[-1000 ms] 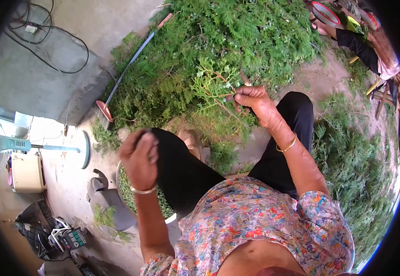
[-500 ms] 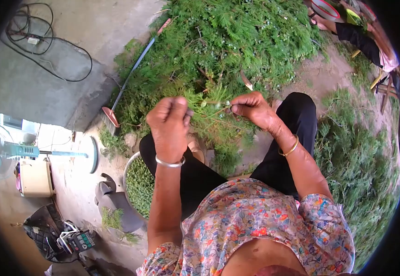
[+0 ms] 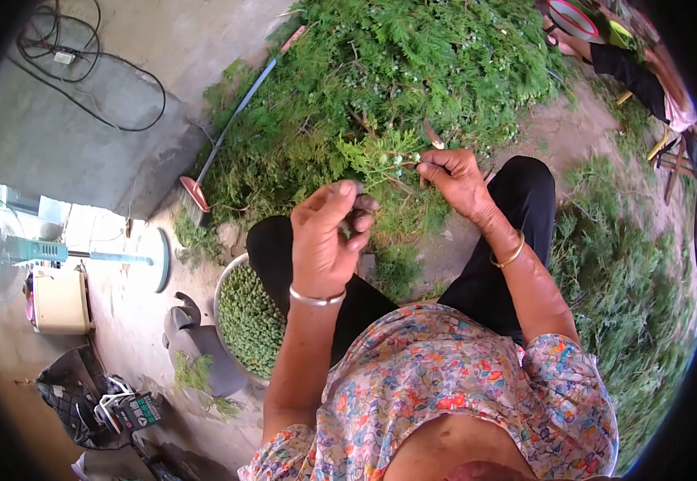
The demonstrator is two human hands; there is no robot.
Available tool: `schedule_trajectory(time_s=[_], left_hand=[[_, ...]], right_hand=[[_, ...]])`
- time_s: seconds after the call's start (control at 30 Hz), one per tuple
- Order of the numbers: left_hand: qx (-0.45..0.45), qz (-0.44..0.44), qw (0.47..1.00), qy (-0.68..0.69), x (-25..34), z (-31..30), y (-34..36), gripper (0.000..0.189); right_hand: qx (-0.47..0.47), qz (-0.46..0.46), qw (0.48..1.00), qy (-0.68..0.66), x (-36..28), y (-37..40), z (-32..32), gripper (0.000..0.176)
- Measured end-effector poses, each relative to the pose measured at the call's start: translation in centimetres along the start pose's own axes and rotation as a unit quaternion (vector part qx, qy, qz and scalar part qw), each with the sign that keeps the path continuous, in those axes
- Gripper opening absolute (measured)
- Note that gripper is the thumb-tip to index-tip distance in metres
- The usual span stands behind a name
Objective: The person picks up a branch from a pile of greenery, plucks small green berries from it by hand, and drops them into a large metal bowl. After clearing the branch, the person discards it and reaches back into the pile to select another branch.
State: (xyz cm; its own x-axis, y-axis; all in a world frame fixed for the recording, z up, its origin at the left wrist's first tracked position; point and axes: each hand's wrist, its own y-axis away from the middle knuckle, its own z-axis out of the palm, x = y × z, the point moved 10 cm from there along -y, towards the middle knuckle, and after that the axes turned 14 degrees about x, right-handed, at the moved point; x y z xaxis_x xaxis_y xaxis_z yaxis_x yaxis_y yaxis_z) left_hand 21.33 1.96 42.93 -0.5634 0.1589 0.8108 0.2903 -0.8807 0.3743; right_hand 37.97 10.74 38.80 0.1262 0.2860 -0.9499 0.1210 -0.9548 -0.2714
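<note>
Head view, looking down on a seated person in a floral blouse point(image 3: 461, 401) and black trousers point(image 3: 324, 297). The right hand point(image 3: 454, 178) is raised in front of the knees, and its fingers point(image 3: 433, 164) are pinched shut on the stem of a green sprig point(image 3: 380, 156). The sprig fans out to the left of that hand, over the heap point(image 3: 412, 72) of the same greenery that covers the ground ahead. A gold bangle point(image 3: 509, 256) sits on the right wrist.

The left hand point(image 3: 328, 236) is just below and to the left of the sprig, near it but not touching. Its fingers point(image 3: 356, 210) are curled in, tips drawn against the thumb. Whether something small is held between them cannot be told. A silver bangle point(image 3: 316, 299) circles the left wrist.

Beside the left knee, on the ground, stands a metal bowl point(image 3: 222, 293) filled with small green bits. More cut greenery lies along the right side point(image 3: 613, 272).

A broom point(image 3: 228, 120) with a blue handle lies along the left edge of the heap. Further left there is concrete floor with a black cable point(image 3: 100, 72). A fan point(image 3: 12, 252) stands at the far left edge.

At the top right, another person point(image 3: 629, 72) in dark clothing is partly in view, well apart from the hands.
</note>
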Motion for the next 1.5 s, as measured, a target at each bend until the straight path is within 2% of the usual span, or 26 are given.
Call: schedule_trajectory(time_s=[0.13, 0.2, 0.27, 0.37, 0.43, 0.57, 0.63, 0.7, 0.8, 0.87, 0.9, 1.0, 1.1, 1.17, 1.3, 1.37, 1.43, 1.5], left_hand=[[-0.012, -0.042, 0.999, -0.002, -1.0, 1.0, -0.7, 0.032], [0.000, -0.061, 0.998, -0.003, -1.6, 1.1, -1.2, 0.031], [0.012, -0.080, 0.997, -0.004, -2.3, 1.1, -1.6, 0.030], [0.021, -0.052, 0.997, -0.049, -2.5, 0.8, -2.1, 0.028], [0.041, 0.011, 0.998, -0.052, -1.8, 0.3, -2.0, 0.026], [0.050, 0.057, 0.991, -0.110, -0.2, 0.3, -0.2, 0.025], [0.015, 0.132, 0.986, -0.098, 1.4, 1.1, 1.3, 0.026], [-0.017, 0.162, 0.986, -0.032, 3.2, 1.3, 2.8, 0.023], [-0.048, 0.107, 0.993, -0.008, 2.6, 1.3, 2.8, 0.011], [-0.058, 0.084, 0.995, -0.012, 1.2, 1.4, 2.0, 0.024], [-0.033, 0.062, 0.998, -0.006, 0.3, 1.4, 1.5, 0.023], [0.015, 0.104, 0.993, -0.060, -1.1, 1.4, 0.4, 0.028], [0.043, 0.145, 0.985, -0.082, -1.9, 1.6, -1.0, 0.034], [0.049, 0.146, 0.984, -0.095, -2.3, 1.8, -1.8, 0.041], [0.064, 0.117, 0.981, -0.139, -3.4, 1.3, -3.2, 0.031], [0.070, 0.099, 0.980, -0.159, -3.7, 1.2, -3.5, 0.027], [0.051, 0.045, 0.987, -0.146, -4.4, 1.6, -3.5, 0.015], [0.071, 0.040, 0.983, -0.166, -4.4, 1.3, -3.3, 0.014]], right_hand=[[0.047, -0.021, 0.999, 0.005, -0.3, 0.2, -0.1, 0.012], [0.051, -0.088, 0.994, 0.043, -0.8, 0.2, 0.0, 0.012], [0.049, -0.105, 0.993, 0.037, -1.0, 0.3, 0.0, 0.012], [0.044, -0.117, 0.991, 0.041, -1.4, 0.4, 0.1, 0.013], [0.044, -0.110, 0.992, 0.051, -1.2, 0.4, 0.1, 0.013], [0.045, -0.122, 0.990, 0.056, -2.2, 0.4, 0.3, 0.010], [0.029, -0.114, 0.991, 0.067, -1.7, 0.2, 0.4, 0.008], [0.014, -0.021, 0.993, 0.111, 1.4, -0.6, 0.1, 0.007], [-0.006, 0.033, 0.999, 0.009, 2.0, -0.5, 0.4, 0.010], [-0.039, 0.062, 0.996, -0.058, 1.7, -0.2, 1.2, 0.011], [-0.041, 0.060, 0.996, -0.059, 1.6, -0.2, 1.2, 0.011], [-0.068, 0.054, 0.994, -0.072, 0.9, 0.2, 1.6, 0.010], [-0.076, 0.073, 0.993, -0.047, 0.1, 0.6, 1.7, 0.009], [-0.092, 0.105, 0.987, -0.085, 0.1, 0.8, 2.0, 0.008], [-0.106, 0.088, 0.989, -0.050, 0.4, 0.9, 2.5, 0.007], [-0.106, 0.026, 0.994, -0.014, 0.3, 1.0, 2.8, 0.009], [-0.098, 0.013, 0.995, -0.013, 0.3, 0.9, 2.8, 0.008], [-0.087, 0.002, 0.996, -0.009, 0.3, 0.9, 2.7, 0.008]])
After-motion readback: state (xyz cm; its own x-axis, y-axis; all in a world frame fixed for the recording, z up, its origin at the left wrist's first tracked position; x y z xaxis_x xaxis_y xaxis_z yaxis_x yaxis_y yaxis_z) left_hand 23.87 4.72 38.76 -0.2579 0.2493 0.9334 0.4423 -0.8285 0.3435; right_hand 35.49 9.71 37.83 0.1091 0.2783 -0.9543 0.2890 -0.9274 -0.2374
